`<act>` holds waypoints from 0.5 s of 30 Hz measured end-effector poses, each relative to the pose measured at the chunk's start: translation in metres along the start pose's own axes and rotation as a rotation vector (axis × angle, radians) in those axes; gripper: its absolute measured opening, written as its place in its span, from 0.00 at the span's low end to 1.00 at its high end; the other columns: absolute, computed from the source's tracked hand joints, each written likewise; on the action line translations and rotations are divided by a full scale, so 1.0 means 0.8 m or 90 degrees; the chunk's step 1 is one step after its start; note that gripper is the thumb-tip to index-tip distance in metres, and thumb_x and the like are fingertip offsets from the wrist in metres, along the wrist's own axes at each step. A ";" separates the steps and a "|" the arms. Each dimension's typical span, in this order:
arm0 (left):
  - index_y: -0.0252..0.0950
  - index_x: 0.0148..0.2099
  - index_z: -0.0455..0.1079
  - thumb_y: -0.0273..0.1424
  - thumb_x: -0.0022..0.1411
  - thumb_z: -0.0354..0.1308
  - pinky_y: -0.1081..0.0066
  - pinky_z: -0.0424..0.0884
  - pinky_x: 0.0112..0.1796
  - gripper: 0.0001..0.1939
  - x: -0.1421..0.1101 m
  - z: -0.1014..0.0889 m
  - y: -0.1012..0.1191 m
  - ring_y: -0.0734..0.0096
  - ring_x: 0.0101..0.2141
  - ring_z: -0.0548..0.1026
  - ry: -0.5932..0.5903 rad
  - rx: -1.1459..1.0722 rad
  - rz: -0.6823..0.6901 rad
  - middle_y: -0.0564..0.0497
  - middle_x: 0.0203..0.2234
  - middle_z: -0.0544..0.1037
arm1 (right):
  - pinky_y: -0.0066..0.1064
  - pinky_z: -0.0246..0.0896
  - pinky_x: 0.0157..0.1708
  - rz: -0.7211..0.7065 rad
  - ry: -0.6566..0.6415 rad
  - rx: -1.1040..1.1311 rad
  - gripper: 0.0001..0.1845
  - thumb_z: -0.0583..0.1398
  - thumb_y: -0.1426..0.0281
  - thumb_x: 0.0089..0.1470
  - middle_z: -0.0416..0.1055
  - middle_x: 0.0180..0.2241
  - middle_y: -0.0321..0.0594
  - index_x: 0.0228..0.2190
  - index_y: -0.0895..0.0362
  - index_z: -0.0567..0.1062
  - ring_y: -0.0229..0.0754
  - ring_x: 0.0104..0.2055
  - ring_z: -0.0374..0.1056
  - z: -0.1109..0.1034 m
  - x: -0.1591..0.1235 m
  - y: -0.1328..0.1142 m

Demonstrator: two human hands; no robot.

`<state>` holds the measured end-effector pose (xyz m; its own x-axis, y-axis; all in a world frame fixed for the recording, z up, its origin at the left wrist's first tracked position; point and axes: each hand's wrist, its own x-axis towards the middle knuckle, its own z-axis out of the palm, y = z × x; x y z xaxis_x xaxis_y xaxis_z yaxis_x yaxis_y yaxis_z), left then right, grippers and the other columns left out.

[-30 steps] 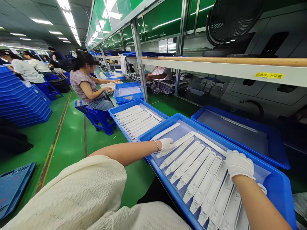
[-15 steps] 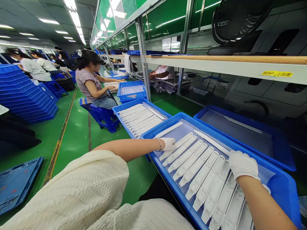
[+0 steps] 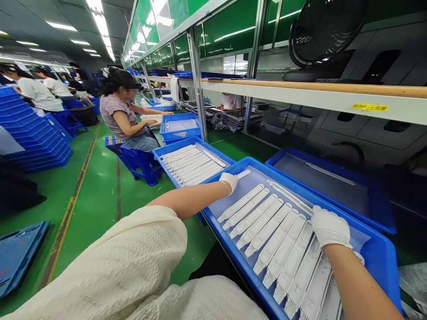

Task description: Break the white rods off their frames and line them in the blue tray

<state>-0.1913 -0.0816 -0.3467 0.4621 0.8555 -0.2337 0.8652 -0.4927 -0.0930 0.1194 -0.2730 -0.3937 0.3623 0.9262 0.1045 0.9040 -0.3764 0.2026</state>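
Note:
My gloved left hand (image 3: 229,182) is closed on a white plastic strip (image 3: 244,174) at the far left end of the blue tray (image 3: 213,218); the glove covers most of that strip. My gloved right hand (image 3: 330,227) grips the near end of another long white plastic strip (image 3: 289,196), which lies along the tray's back side and looks tilted on its edge. Between my hands, several white strips (image 3: 267,222) with toothed near ends lie side by side on the tray's pale liner. My right forearm hides part of the row's right end.
A second blue tray (image 3: 160,153) of white strips adjoins on the left. Behind, a darker blue tray (image 3: 380,209) holds one strip (image 3: 330,173). A shelf (image 3: 300,95) with a black fan (image 3: 327,31) runs above. A seated person (image 3: 120,106) works further left.
My left hand has moved from the row of strips to the separate strip at the tray's left end and closed on it. The strip in my right hand has turned slightly onto its edge.

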 end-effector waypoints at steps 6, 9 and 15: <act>0.41 0.72 0.50 0.28 0.62 0.64 0.53 0.69 0.53 0.41 0.019 -0.002 0.010 0.55 0.52 0.74 0.009 -0.020 -0.041 0.40 0.55 0.74 | 0.39 0.59 0.35 0.046 -0.004 0.070 0.19 0.49 0.70 0.64 0.75 0.39 0.53 0.49 0.62 0.74 0.55 0.40 0.73 0.003 0.008 0.014; 0.33 0.61 0.66 0.39 0.68 0.59 0.53 0.73 0.51 0.24 0.018 -0.002 0.006 0.59 0.49 0.75 0.026 -0.049 -0.077 0.41 0.51 0.75 | 0.37 0.61 0.38 0.116 0.023 0.324 0.20 0.53 0.67 0.60 0.76 0.39 0.49 0.51 0.59 0.74 0.50 0.40 0.72 -0.007 0.013 0.025; 0.34 0.60 0.66 0.40 0.71 0.55 0.53 0.73 0.50 0.22 0.001 -0.020 -0.019 0.61 0.48 0.76 0.116 -0.148 -0.081 0.43 0.49 0.75 | 0.31 0.64 0.31 0.251 0.110 0.886 0.20 0.62 0.63 0.49 0.74 0.35 0.41 0.43 0.59 0.76 0.39 0.30 0.67 -0.036 0.001 0.035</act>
<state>-0.2010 -0.0713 -0.3303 0.3558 0.9329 -0.0549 0.9301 -0.3478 0.1178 0.1386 -0.2838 -0.3597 0.6931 0.7182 0.0624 0.2748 -0.1833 -0.9439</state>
